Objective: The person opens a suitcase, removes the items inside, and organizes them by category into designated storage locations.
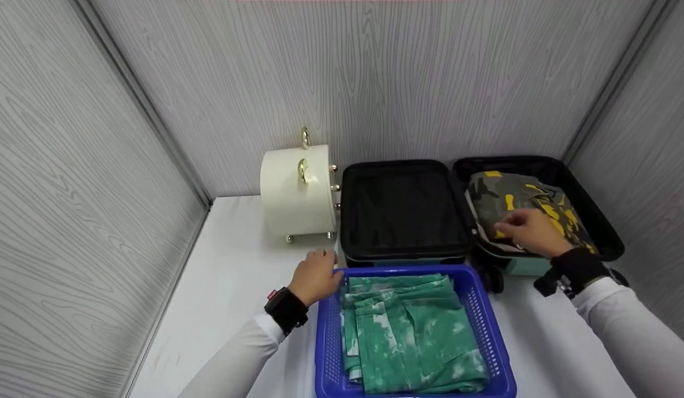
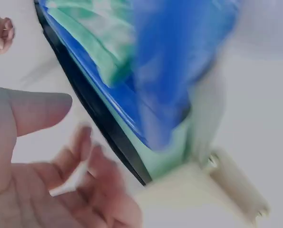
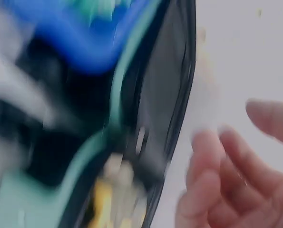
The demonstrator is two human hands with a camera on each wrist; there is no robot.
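Landmark: open suitcase (image 1: 408, 213) lying flat on tabletop (image 1: 231, 276), both halves up so clothes can go in. Right hand (image 1: 532, 232) rests on camo garment (image 1: 519, 202) in the suitcase's right half, fingers loosely spread, prob. pressing it flat. Left hand (image 1: 317, 276) at blue basket (image 1: 488, 331) just in front of suitcase, fingers relaxed, apart, holding nothing. Green folded cloth (image 1: 408, 331) waits in basket. White round case (image 1: 298, 190) left of suitcase.

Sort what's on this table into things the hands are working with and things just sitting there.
In hand:
- camouflage garment, under the right hand
- open suitcase holding that garment in its right half
- blue basket, its far left corner by the left hand
- folded green cloth in the basket

Lying about:
- cream round case, standing left of the suitcase
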